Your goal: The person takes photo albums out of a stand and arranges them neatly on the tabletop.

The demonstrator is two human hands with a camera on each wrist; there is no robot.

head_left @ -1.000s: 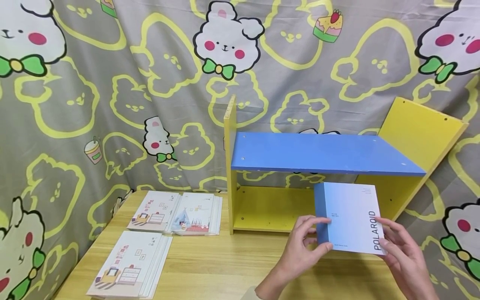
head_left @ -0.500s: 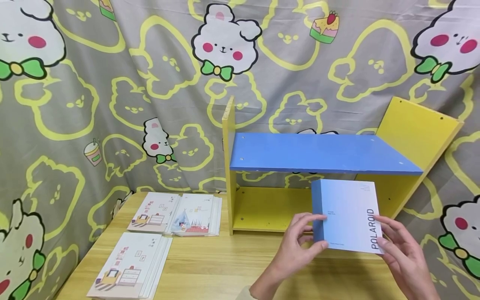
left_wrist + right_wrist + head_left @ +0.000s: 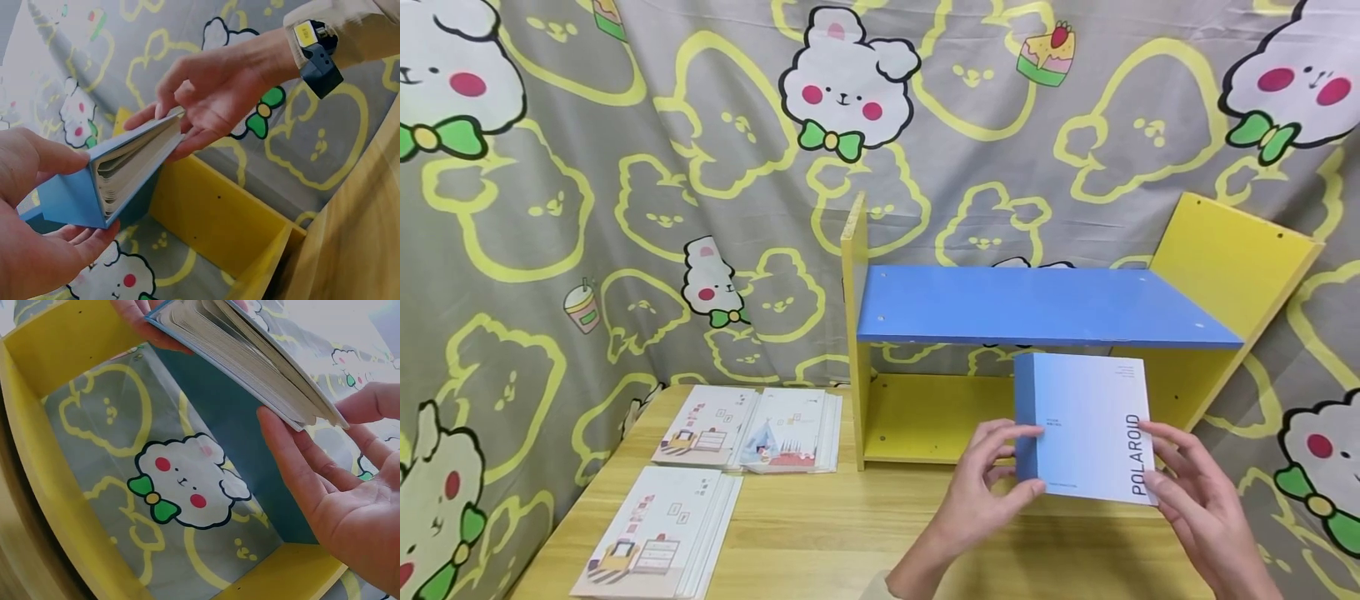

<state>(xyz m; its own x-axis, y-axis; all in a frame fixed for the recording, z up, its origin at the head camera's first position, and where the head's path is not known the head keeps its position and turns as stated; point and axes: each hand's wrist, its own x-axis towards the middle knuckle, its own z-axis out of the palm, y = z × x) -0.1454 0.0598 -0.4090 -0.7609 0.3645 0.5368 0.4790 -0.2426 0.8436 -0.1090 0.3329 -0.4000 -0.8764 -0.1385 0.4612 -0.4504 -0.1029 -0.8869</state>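
Note:
A pale blue photo album (image 3: 1082,425) with POLAROID printed along one edge of its cover is held up in front of the shelf, above the table. My left hand (image 3: 988,483) pinches its spine side between thumb and fingers. On the opposite edge, my right hand (image 3: 1198,500) grips the cover with thumb and fingertips. The left wrist view shows the album's page edges (image 3: 134,159) between the covers, slightly fanned. From the right wrist, the thick pages (image 3: 231,359) look a little parted near my right fingers (image 3: 281,437).
Behind the album stands a shelf unit with a blue board (image 3: 1045,304), yellow sides (image 3: 1232,258) and a yellow bottom board (image 3: 936,417). Several white illustrated booklets lie in three groups (image 3: 640,533) at the left of the wooden table (image 3: 820,533). A patterned curtain (image 3: 737,225) hangs behind.
Both hands and the album have shifted slightly left and up in the head view, which has itself moved a little. The grip on the album stays the same.

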